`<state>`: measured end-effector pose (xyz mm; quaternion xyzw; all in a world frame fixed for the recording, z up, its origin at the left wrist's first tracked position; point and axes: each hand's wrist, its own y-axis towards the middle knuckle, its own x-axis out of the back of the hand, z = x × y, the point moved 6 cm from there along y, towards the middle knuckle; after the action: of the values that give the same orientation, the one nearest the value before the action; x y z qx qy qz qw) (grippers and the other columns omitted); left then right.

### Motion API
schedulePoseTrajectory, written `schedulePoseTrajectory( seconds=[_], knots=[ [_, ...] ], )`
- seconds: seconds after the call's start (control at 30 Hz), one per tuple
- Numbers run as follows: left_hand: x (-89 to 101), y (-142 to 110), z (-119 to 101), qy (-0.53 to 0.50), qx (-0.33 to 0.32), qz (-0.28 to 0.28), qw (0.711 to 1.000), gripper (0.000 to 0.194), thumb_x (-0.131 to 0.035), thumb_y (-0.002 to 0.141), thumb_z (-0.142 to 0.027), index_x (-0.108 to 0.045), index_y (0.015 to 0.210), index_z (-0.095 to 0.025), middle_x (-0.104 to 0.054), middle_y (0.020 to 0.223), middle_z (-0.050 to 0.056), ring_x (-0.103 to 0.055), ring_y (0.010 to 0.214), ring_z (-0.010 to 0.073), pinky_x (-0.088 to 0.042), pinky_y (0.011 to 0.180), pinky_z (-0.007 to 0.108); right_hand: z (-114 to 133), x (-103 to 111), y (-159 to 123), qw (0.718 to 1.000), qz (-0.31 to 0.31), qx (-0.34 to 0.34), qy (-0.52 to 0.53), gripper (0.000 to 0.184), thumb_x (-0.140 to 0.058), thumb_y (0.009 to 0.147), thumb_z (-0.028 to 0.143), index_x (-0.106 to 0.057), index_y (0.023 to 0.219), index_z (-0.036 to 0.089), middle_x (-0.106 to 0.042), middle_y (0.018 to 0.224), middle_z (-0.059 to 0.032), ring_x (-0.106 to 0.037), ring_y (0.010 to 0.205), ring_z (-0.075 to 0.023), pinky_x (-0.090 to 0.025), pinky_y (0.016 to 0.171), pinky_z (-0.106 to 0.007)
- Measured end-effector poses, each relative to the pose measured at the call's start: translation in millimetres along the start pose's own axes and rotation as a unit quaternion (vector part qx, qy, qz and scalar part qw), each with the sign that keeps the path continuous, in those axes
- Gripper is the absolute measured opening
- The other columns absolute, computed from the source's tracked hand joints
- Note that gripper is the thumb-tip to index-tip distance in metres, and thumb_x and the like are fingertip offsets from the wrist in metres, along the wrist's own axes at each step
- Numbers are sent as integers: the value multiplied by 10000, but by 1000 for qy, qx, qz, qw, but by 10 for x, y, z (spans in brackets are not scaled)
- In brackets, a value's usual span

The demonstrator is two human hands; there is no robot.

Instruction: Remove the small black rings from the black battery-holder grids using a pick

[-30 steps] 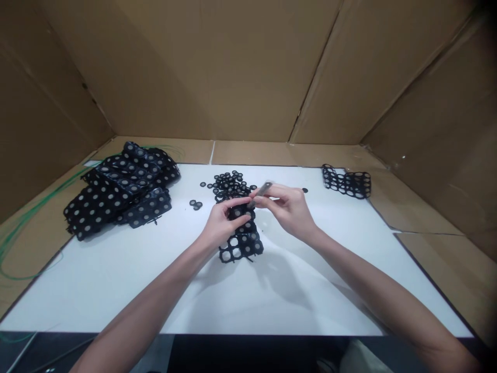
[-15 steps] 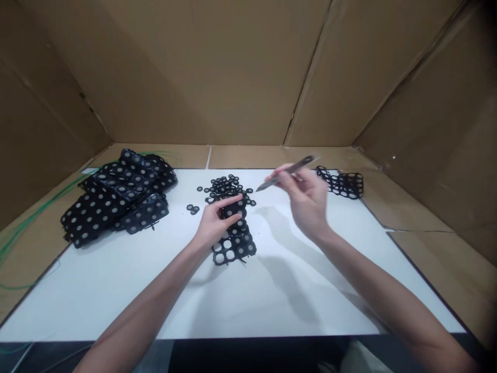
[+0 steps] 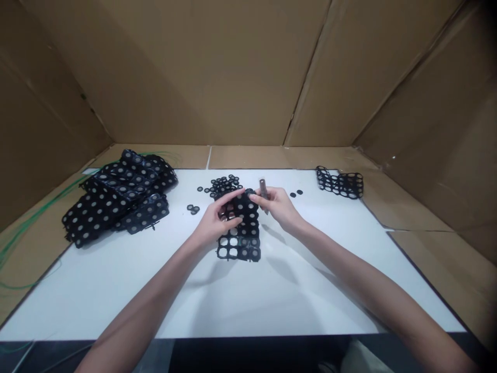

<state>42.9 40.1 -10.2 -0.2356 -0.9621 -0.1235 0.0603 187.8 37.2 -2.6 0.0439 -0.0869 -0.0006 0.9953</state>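
A black sheet of round rubber-like pieces [image 3: 248, 230] is held up slightly over the white table, its lower left holes empty so that white shows through. My left hand [image 3: 215, 220] grips it from the left, thumb in front and fingers along the top. At its upper right edge, my right hand [image 3: 277, 204] pinches the top corner. Metal tweezers [image 3: 263, 189] are also in my right hand, blunt end up and tips pointing down, mostly behind the fingers. Behind the sheet lies a heap of loose black rings [image 3: 223, 185].
On the left is a pile of dotted black sheets [image 3: 112, 199]. An emptied black lattice [image 3: 341, 184] lies at the back right. Two small black discs [image 3: 293, 195] are right of my hand, and several rings [image 3: 193, 209] lie to the left. Cardboard walls [image 3: 217, 72] surround the white table [image 3: 155, 295].
My right hand has moved left and down to the sheet's top right corner, and the tweezers have turned upright. The sheet has shifted slightly right and straightened. Two discs behind the right hand now show.
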Motion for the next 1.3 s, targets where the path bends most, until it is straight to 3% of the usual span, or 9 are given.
schedulePoseTrajectory(
  seconds=[0.13, 0.27, 0.43, 0.57, 0.7, 0.8, 0.9, 1.1, 1.3],
  knots=[
    [108, 17, 101, -26, 42, -52, 997, 427, -686, 614, -225, -646, 1038, -198, -650, 1020, 62, -595, 895, 204, -463, 817, 339, -89, 52, 39, 996, -19, -47, 70, 323, -669, 619, 415, -487, 598, 149, -378, 476, 75, -335, 462, -61, -236, 479, -228],
    [95, 7, 108, -22, 77, -51, 996, 370, -728, 569, -273, -694, 929, -195, -680, 816, 38, -596, 722, 172, -486, 726, 334, -147, 19, 57, 991, -5, -54, 125, 339, -694, 592, 419, -503, 609, 139, -386, 477, 78, -334, 453, -51, -240, 472, -220],
    [50, -25, 64, -6, 79, -70, 994, 355, -738, 550, -281, -702, 892, -194, -678, 781, 26, -588, 685, 159, -482, 667, 297, -121, -15, 30, 996, -11, -52, 78, 363, -682, 598, 459, -529, 630, 131, -394, 472, 71, -344, 453, -57, -247, 462, -221],
    [55, -41, 80, 20, 92, -97, 991, 330, -709, 579, -247, -701, 906, -202, -617, 632, -11, -510, 533, 107, -441, 553, 258, -38, 79, 14, 997, -66, -21, 33, 320, -612, 687, 433, -584, 784, 129, -426, 531, 54, -390, 486, -74, -313, 476, -229],
    [58, -37, 95, 24, 89, -97, 991, 354, -712, 577, -248, -693, 929, -210, -601, 629, -19, -483, 521, 98, -421, 539, 249, 199, 237, -81, 986, -144, 73, 34, 251, -502, 803, 371, -602, 933, 181, -527, 741, -3, -525, 635, -96, -452, 622, -259],
    [58, -34, 110, 19, 83, -93, 992, 377, -719, 568, -255, -688, 941, -209, -652, 736, 3, -523, 575, 119, -442, 593, 272, 386, 225, -173, 981, -114, 131, 80, 204, -513, 814, 356, -621, 935, 232, -566, 956, -30, -591, 802, -122, -492, 767, -303],
    [61, -34, 115, 23, 77, -96, 992, 374, -711, 575, -244, -687, 946, -204, -674, 819, 17, -549, 616, 134, -450, 636, 286, 453, 141, -224, 984, -67, 138, 87, 176, -587, 773, 330, -661, 896, 229, -629, 891, -25, -607, 860, -155, -488, 844, -351],
    [40, -30, 86, 25, 74, -90, 993, 405, -711, 580, -220, -673, 983, -207, -663, 719, -7, -492, 541, 98, -425, 579, 250, 346, 8, -204, 986, -28, 98, 132, 184, -665, 691, 328, -700, 785, 175, -654, 853, -35, -642, 735, -159, -550, 773, -392],
    [49, -36, 77, 29, 75, -94, 992, 407, -721, 569, -235, -679, 974, -218, -645, 686, -15, -450, 519, 81, -390, 537, 222, 346, 18, -191, 986, -26, 96, 132, 178, -669, 688, 316, -697, 774, 164, -648, 841, -33, -645, 721, -152, -566, 754, -371]
  ],
)
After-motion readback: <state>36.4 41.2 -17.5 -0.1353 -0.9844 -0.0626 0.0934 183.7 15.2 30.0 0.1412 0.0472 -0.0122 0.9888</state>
